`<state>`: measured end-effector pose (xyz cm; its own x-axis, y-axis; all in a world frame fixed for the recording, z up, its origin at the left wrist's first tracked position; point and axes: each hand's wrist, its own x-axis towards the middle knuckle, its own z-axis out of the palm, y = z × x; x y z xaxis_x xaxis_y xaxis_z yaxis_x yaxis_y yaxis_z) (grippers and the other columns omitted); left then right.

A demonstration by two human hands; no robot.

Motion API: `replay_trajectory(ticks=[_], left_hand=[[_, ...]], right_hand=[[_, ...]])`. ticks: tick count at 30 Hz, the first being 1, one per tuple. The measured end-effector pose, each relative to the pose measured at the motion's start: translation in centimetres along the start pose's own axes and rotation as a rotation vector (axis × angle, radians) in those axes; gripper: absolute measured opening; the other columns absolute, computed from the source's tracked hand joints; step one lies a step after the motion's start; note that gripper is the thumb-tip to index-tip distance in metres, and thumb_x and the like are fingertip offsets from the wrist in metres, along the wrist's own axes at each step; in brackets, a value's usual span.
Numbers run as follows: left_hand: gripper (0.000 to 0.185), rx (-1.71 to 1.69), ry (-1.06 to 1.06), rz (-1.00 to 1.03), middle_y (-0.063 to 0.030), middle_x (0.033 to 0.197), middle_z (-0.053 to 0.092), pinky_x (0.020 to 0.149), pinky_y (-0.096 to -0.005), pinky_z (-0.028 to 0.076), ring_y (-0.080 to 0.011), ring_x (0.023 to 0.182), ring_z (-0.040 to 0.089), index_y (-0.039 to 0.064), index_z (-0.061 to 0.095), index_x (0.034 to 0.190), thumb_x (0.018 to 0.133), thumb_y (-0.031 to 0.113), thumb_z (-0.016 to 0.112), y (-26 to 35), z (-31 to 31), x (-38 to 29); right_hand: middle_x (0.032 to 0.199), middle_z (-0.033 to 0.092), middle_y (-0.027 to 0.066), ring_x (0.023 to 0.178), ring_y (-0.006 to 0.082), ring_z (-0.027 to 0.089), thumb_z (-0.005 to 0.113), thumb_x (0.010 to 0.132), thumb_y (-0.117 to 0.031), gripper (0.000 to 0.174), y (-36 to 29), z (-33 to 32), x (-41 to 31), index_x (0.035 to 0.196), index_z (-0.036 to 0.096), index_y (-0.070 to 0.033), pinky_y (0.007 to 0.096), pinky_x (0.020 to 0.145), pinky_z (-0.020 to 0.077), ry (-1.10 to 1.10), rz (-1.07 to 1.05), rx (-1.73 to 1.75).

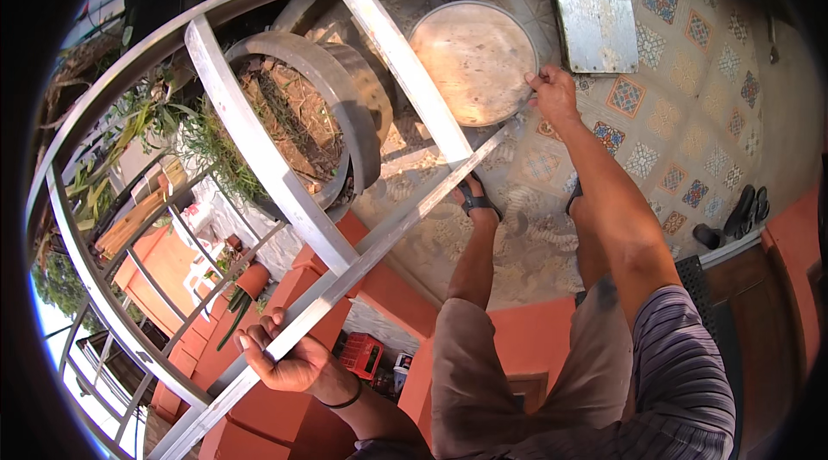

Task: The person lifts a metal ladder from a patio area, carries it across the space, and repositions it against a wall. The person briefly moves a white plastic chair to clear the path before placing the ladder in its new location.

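My left hand point(288, 356) is wrapped around the lower side rail of a metal ladder point(388, 221). The ladder slants across the left half of the head view, its rungs paint-spotted and its far rail bent by the lens. With thumb and fingers pinched at the rim, my right hand point(555, 96) holds the right edge of a round wooden top point(475, 62) with a grey band around it. Whatever supports this round top is hidden. The ladder's right end lies just below the top's lower edge, near my sandaled foot point(477, 198).
Behind the ladder stands a large round planter point(369, 136) with soil and grass. A worn rectangular board point(595, 19) is at upper right, beside patterned floor tiles point(663, 117). Footwear point(744, 211) sits near the doorway. An orange wall point(284, 305), railing and red crate point(361, 355) are at lower left.
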<state>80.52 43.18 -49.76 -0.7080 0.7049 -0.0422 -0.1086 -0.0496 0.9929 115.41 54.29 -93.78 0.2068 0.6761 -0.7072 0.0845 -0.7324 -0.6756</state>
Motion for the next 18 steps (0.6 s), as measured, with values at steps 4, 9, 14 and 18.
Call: replay_trajectory(ticks=[4,9,14,18], left_hand=[[0.006,-0.012,0.049,0.016,0.0027,0.070,0.041,0.075,-0.0372,0.044,-0.0121,0.067,0.041,0.007,0.059,0.100,0.100,0.012,0.063,-0.3,0.1,-0.5],[0.011,0.007,0.141,0.074,0.0016,0.075,0.047,0.076,-0.0379,0.047,-0.0116,0.069,0.045,0.005,0.061,0.107,0.099,0.012,0.063,-0.9,0.4,-0.7],[0.016,0.002,0.140,0.061,-0.0002,0.078,0.051,0.076,-0.0379,0.048,-0.0124,0.071,0.049,0.005,0.057,0.112,0.099,0.010,0.063,-0.9,0.7,-0.7],[0.015,-0.021,0.113,0.068,-0.0011,0.077,0.053,0.073,-0.0360,0.048,-0.0125,0.069,0.048,0.006,0.057,0.108,0.097,0.009,0.065,-1.2,0.4,-0.9]], right_hand=[[0.086,0.064,0.0063,0.075,0.0153,0.064,0.071,0.097,-0.015,0.019,-0.3,-3.1,-1.8,0.097,0.064,0.003,0.0310,0.060,0.0605,0.045,0.049,0.073],[0.090,0.065,0.0092,0.075,0.0172,0.066,0.068,0.098,-0.011,0.017,3.4,-7.7,-2.9,0.100,0.064,0.006,0.0315,0.057,0.0604,0.131,0.019,0.112],[0.093,0.066,0.0097,0.081,0.0187,0.067,0.069,0.097,-0.012,0.020,5.7,-11.6,-3.1,0.106,0.066,0.005,0.0336,0.064,0.0629,0.165,0.035,0.152],[0.097,0.067,0.0098,0.087,0.0190,0.067,0.069,0.097,-0.014,0.022,4.8,-15.7,-1.6,0.109,0.066,0.005,0.0345,0.065,0.0618,0.121,0.040,0.082]])
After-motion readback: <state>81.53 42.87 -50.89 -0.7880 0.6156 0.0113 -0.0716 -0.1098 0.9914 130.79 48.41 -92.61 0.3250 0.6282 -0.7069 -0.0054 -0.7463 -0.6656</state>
